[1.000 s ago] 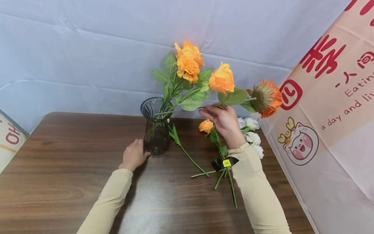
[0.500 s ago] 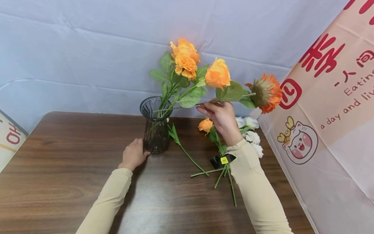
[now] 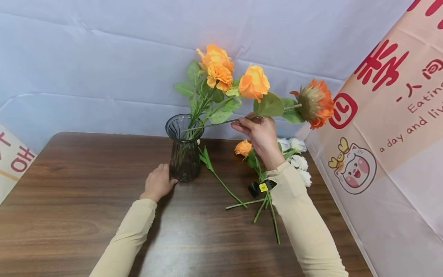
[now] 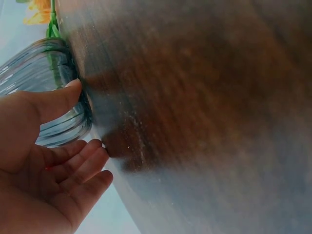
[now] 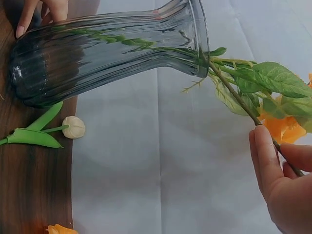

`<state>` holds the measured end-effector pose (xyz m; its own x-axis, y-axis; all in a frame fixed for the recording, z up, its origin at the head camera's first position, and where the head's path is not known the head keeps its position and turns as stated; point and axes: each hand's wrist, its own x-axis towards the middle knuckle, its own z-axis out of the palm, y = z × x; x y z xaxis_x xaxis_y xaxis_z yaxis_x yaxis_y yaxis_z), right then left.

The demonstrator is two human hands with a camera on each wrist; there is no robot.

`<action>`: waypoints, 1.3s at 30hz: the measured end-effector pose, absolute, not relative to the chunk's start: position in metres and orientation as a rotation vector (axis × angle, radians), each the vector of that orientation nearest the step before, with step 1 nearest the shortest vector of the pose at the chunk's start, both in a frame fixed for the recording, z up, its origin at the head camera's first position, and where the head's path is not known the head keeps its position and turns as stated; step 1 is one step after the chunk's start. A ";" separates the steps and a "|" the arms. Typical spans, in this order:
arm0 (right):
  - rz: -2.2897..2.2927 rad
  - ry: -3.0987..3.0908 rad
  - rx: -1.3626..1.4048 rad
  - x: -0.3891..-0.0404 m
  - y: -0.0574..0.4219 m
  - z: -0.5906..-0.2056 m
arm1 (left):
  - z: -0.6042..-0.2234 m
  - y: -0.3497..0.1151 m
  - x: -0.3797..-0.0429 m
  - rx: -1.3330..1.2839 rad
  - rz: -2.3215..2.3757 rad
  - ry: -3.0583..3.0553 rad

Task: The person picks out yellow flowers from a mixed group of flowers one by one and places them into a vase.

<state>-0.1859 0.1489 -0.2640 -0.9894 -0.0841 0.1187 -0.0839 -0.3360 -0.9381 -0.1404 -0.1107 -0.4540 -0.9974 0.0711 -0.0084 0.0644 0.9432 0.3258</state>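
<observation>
A ribbed grey glass vase [image 3: 185, 163] stands at the table's back, with several orange flowers in it, among them a rose [image 3: 254, 82] and a carnation [image 3: 219, 76]. My left hand [image 3: 157, 182] holds the vase at its base; the left wrist view shows the thumb against the glass and the fingers stretched along the other side. My right hand [image 3: 263, 136] pinches the dark stem of a large orange flower [image 3: 320, 104] whose fuzzy back faces me. That stem [image 5: 236, 95] slants, its cut end over the vase's mouth.
A white tulip [image 5: 74, 127] lies right of the vase on the brown wooden table [image 3: 86, 200]. Under my right forearm lie an orange rose [image 3: 243, 147], white flowers [image 3: 299, 163] and several crossed green stems. A pale cloth backdrop [image 3: 121, 69] rises close behind.
My right hand has risen slightly, lifting the held flower's head. The flowers in the vase have leaned left and up. My left hand and the vase have stayed put.
</observation>
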 end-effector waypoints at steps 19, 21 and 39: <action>-2.485 1.964 -0.318 -0.190 0.136 -0.250 | -0.450 -0.112 -0.144 0.100 0.540 3.075; -2.467 1.978 -0.322 -0.191 0.135 -0.249 | -0.449 -0.112 -0.144 0.103 0.540 3.076; -2.228 2.184 -0.285 -0.191 0.124 -0.255 | -0.458 -0.112 -0.140 0.110 0.540 3.087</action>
<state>-0.1910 0.1237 -0.2551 -0.9835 -0.1325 0.1234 -0.1207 -0.0281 -0.9923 -0.1401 -0.1116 -0.4583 -0.9975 0.0698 0.0063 0.0678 0.9383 0.3390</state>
